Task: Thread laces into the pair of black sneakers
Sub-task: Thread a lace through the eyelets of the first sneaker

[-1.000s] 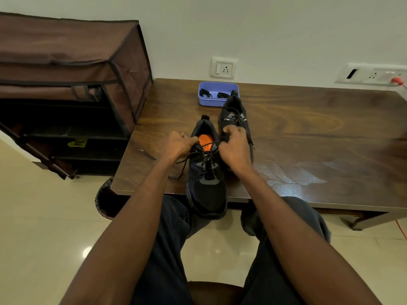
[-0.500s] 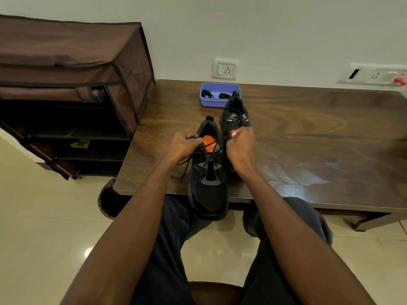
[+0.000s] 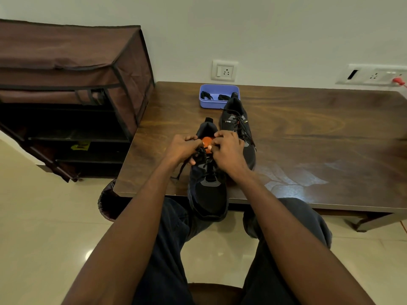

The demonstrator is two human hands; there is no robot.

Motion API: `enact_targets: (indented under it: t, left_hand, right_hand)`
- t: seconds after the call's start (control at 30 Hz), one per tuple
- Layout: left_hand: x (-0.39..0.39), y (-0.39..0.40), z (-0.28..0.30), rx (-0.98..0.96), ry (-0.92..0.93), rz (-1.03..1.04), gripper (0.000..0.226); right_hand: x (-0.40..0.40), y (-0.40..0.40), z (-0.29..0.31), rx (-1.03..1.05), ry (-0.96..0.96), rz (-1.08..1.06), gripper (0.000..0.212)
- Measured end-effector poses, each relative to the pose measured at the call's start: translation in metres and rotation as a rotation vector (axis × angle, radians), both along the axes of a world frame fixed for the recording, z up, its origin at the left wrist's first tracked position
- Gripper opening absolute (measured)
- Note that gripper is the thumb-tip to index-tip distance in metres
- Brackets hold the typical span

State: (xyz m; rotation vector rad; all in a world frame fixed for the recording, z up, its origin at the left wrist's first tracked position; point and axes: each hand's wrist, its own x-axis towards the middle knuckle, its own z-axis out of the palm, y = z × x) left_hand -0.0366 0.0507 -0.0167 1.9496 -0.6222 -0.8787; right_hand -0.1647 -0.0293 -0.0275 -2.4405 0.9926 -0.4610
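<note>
A black sneaker (image 3: 209,194) with an orange insole lies at the table's near edge, its toe hanging over the edge toward me. My left hand (image 3: 181,148) grips its black lace (image 3: 180,170) at the left eyelets, and a loose end trails down to the left. My right hand (image 3: 226,150) pinches the lace at the right side of the tongue. The second black sneaker (image 3: 236,122) lies just behind, laced, partly hidden by my right hand.
A blue plastic tray (image 3: 211,103) holding small black items stands at the back of the wooden table (image 3: 308,139). A brown fabric shoe rack (image 3: 72,84) stands left of the table. Wall sockets (image 3: 224,70) sit above. A dark bin (image 3: 108,201) is under the table's left corner.
My right hand has come back in from the right toward the tongue of the near sneaker. Both hands now sit closer together over the orange insole.
</note>
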Motion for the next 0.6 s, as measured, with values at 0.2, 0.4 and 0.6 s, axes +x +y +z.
enact_targets:
  t: [0.2,0.4,0.6]
  left_hand:
    - [0.004,0.0,-0.002,0.001,-0.008,-0.004,0.015]
    - [0.002,-0.001,-0.002,0.025,-0.034,-0.015,0.02]
    - [0.009,0.006,0.003,0.054,0.024,-0.132,0.041]
  right_hand:
    - [-0.033,-0.025,0.025,-0.066,-0.088,-0.613,0.01]
    - [-0.047,-0.033,0.023,-0.056,0.039,-0.612,0.026]
    - [-0.017,-0.006,0.016,0.204,-0.061,-0.026,0.012]
